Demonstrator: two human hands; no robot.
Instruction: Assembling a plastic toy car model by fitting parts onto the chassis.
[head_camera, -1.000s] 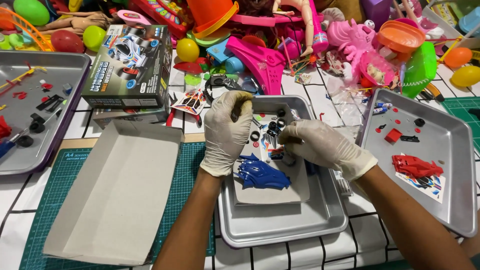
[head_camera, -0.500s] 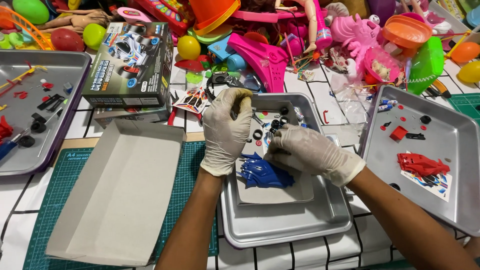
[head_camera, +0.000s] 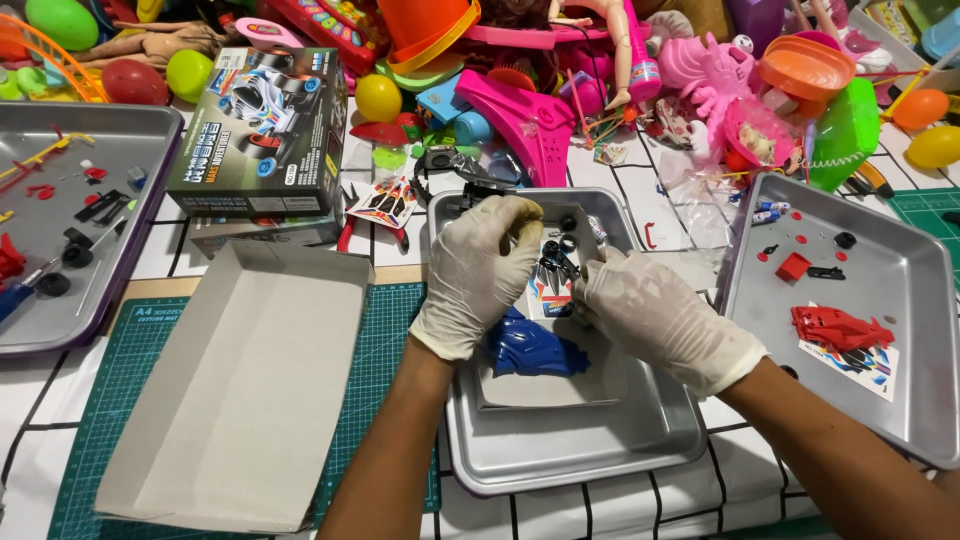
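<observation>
Over the middle tray (head_camera: 560, 460), left hand (head_camera: 478, 275), right hand (head_camera: 655, 315) pinching small black parts (head_camera: 556, 266)

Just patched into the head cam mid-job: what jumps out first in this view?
Two white-gloved hands, left hand and right hand, meet over small black parts in the middle metal tray, with a blue toy car body below them. A heap of bright plastic toys fills the back; an open cardboard box lid lies left.

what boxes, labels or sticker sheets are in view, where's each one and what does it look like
Toy car box: upper left, rectangular, dark with a white car picture.
Open cardboard tray: lower left on the green mat, plain grey.
Sticker sheet: right of the box, white, red, black.
Second sticker sheet: right metal tray, under red car shell.
</observation>
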